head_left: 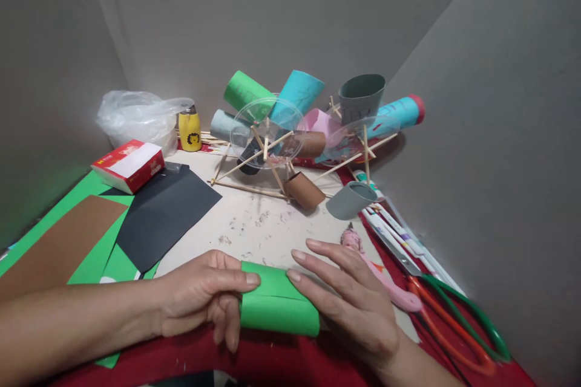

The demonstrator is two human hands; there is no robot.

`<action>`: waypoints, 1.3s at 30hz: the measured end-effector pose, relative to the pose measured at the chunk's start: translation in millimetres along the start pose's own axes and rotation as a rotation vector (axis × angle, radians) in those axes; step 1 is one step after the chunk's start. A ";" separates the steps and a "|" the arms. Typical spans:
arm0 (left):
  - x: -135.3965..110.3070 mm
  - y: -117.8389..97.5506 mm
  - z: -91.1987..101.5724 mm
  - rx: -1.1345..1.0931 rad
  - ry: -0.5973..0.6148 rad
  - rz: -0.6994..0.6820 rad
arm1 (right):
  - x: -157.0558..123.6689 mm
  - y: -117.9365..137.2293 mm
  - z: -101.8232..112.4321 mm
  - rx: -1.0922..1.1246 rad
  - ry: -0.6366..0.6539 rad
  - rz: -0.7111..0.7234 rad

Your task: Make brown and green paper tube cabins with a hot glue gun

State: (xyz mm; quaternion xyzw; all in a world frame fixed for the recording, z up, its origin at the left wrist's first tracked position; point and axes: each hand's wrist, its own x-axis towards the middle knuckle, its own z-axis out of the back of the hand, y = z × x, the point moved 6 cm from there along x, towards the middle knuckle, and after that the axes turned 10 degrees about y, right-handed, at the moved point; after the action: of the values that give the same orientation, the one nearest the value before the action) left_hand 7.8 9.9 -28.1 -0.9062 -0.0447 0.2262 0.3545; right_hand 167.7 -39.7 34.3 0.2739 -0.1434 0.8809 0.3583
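Observation:
Low in the middle of the head view is a green paper tube (279, 305), rolled flat-sided with an overlapping seam along its top. My left hand (204, 296) grips its left end, thumb on top and fingers behind and below. My right hand (354, 296) has its fingers stretched apart, the index fingertip resting on the tube near the seam; its thumb is hidden. Just beyond the right hand lies a pink tool (384, 278) that looks like a glue gun. Scissors (436, 308) with orange and green handles lie to its right.
At the back stands a model of sticks, clear plastic discs (267, 133) and coloured paper tubes (297, 97). On the left are black paper (167, 211), brown paper (68, 242), a red box (129, 163), a plastic bag (136, 115) and a yellow bottle (189, 130). White pens (399, 230) lie right.

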 end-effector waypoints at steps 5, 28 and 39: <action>-0.3 -8.7 11.0 0.097 -0.158 -0.101 | 3.0 -11.3 -7.8 0.175 -0.012 -0.144; -7.9 -28.0 8.9 0.843 -0.263 -0.335 | -23.8 -14.0 -67.7 1.504 0.190 -1.119; -17.5 -37.2 7.6 0.698 -0.390 -0.451 | -29.4 -15.4 -85.9 1.918 -0.037 -1.301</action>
State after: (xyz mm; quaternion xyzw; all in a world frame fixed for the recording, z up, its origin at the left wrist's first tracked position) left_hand -8.2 38.1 -1.7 -0.6406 -0.2279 0.3112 0.6640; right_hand 163.4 -6.5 -51.5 0.4679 0.7463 0.2731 0.3866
